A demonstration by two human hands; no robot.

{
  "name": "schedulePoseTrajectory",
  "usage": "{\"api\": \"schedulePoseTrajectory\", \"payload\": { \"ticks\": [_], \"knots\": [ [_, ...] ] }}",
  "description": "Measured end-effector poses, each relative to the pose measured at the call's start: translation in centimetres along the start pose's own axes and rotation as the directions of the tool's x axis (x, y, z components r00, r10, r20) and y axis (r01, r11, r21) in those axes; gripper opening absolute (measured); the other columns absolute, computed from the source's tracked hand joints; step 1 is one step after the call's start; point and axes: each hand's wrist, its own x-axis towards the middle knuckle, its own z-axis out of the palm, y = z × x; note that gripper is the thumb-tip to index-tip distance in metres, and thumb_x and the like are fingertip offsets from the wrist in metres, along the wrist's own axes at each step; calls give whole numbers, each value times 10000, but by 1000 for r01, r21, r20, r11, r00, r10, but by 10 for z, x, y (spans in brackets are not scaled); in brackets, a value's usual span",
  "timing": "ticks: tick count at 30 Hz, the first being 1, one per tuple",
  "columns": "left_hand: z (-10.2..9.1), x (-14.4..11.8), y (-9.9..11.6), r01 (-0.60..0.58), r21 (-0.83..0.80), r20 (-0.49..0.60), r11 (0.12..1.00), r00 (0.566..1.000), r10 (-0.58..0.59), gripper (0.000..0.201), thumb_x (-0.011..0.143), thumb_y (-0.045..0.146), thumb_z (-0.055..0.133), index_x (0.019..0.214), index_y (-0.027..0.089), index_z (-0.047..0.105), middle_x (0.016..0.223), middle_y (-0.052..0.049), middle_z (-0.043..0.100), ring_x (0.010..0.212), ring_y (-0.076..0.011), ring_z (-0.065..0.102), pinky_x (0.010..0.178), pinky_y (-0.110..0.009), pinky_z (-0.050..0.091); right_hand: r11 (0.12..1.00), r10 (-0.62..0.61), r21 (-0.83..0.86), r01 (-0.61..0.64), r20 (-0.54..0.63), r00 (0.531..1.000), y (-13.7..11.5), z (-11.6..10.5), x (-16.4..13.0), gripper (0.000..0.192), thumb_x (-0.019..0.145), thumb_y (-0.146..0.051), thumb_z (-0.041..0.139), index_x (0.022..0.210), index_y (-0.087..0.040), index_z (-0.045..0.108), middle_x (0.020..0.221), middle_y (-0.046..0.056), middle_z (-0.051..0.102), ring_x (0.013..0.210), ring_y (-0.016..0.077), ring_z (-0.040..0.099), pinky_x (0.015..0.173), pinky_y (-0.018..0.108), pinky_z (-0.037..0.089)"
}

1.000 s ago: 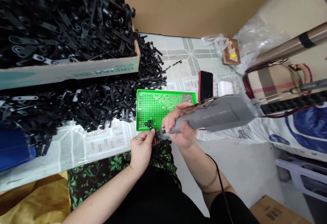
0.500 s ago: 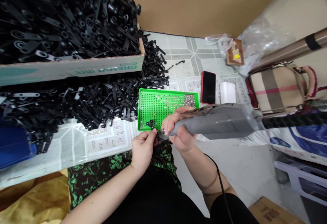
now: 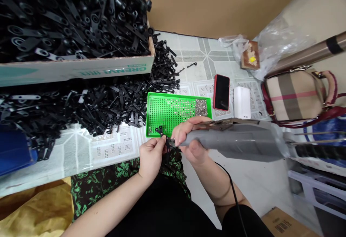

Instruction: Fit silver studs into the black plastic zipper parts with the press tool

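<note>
Colours only: grey plastic power screwdriver [image 3: 235,143], black cord. Small black plastic strap part [image 3: 161,132] at the near edge of the bright green perforated plastic tray [image 3: 173,112]; silver screws [image 3: 201,108] in its far right corner. Heap of loose black plastic strap parts [image 3: 94,107] on the left. White cardboard box [image 3: 75,69], green lettering. Red-cased phone [image 3: 221,92], black screen. White rectangular block [image 3: 241,102]. Tabletop [image 3: 200,60]: pale, grey geometric tile print. Beige plaid handbag [image 3: 294,92], dark red trim.

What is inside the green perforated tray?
The green tray holds a heap of small silvery screws at its far right corner, and one black part on its near edge. The right hand and grey tool cover the near right corner.
</note>
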Motion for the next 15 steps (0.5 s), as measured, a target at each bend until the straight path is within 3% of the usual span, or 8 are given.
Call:
{"api": "schedulePoseTrajectory", "payload": {
  "ticks": [9,15],
  "knots": [
    [-1,0,-2,-10,-2,16,1000,1000,11,374,702,398,649,420,192,515,411,36,450,445,-107,379,470,-254,316,1000,21,-5,-21,-9,1000,4,-2,-2,303,796,-446,638,1065,-341,546,551,-88,514,414,111,485,449,275,496],
    [-1,0,-2,-10,-49,11,999,1000,11,364,667,391,668,409,191,507,409,41,446,449,-104,375,463,-247,314,988,31,-156,-11,130,991,3,-6,-5,306,808,-455,619,1056,-338,484,583,-79,524,446,124,511,477,290,502]
  ]
}}
